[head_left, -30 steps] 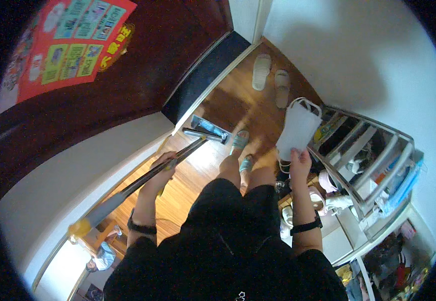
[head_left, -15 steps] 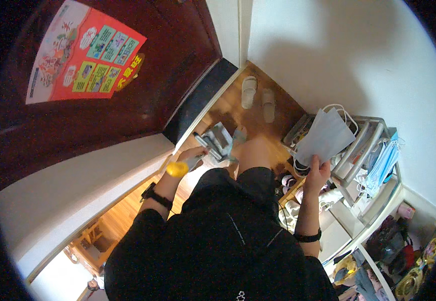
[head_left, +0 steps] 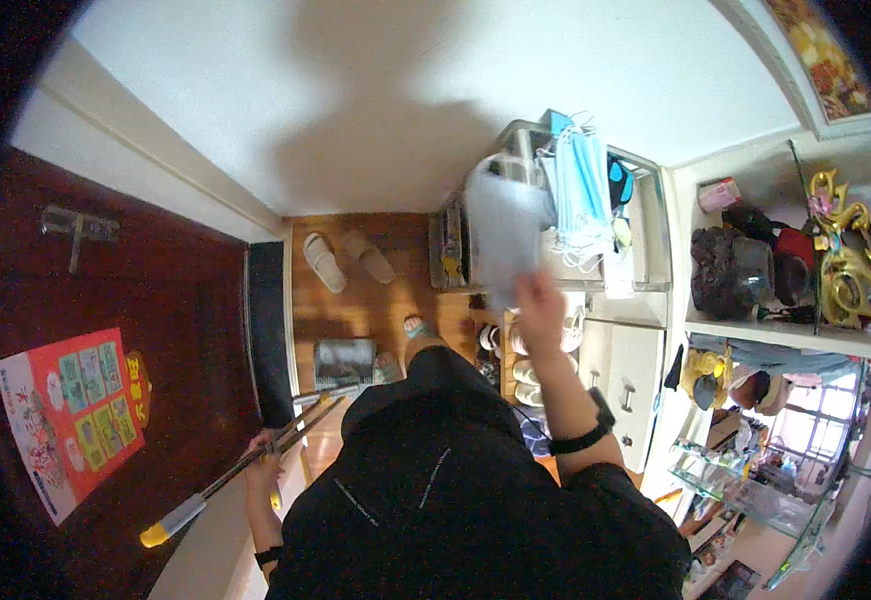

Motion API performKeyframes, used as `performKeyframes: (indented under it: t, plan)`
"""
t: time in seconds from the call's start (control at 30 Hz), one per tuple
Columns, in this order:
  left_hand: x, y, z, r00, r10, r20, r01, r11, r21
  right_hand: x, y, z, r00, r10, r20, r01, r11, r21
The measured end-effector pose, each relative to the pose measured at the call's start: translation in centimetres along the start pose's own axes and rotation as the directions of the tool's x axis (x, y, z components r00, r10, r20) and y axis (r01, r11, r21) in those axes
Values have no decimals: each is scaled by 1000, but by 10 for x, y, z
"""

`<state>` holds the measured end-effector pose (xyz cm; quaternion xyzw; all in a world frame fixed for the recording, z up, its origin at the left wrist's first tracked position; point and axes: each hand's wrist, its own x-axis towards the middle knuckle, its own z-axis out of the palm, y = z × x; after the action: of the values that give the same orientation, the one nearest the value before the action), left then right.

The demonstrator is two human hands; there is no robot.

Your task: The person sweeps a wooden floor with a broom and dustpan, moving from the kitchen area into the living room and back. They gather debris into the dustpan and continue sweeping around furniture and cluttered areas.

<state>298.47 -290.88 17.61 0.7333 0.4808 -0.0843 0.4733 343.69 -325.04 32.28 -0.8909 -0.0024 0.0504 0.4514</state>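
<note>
My right hand [head_left: 540,305] is closed on the lower edge of a white face mask [head_left: 503,230] with loops, blurred by motion. It hangs in front of a clear-sided rack [head_left: 655,240] where several light-blue face masks [head_left: 580,185] are draped. Low on the left, my left hand [head_left: 263,458] grips a long grey pole [head_left: 230,475] with a yellow end [head_left: 158,533]. A second shaft seems to lie alongside it toward my legs. Past the pole's far end, a grey dustpan-like tray [head_left: 345,358] rests on the floor; whether they join is unclear.
A pair of pale slippers [head_left: 325,262] lies on the wooden floor by the wall. Several shoes [head_left: 527,370] stand on a low rack below the masks. The dark red door [head_left: 175,290] is at left. White cabinets [head_left: 635,385] and open shelves line the right.
The view has turned right, bringing more shelves in. My right hand still holds the white mask, now close to the hanging blue ones. The pole now shows lengthwise, with its yellow end outward.
</note>
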Motion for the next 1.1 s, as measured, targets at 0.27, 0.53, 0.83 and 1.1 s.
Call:
performKeyframes:
  t: [0.27, 0.53, 0.83, 1.1]
  plan:
    - [27, 4, 24, 969, 90, 230, -12, 947, -321, 138, 7, -84, 907, -387, -164, 110, 595, -796]
    - [2, 61, 37, 976, -125, 180, 207, 793, -573, 200, 75, -84, 984, -18, -177, -59, 905, -421]
    - [-12, 58, 45, 992, 37, 119, 12, 921, -389, 205, 82, -133, 989, 143, -38, -83, 749, 658]
    - [-20, 41, 52, 995, -52, 88, 80, 932, -353, 200, 81, -90, 833, -473, -288, 192, 735, -650]
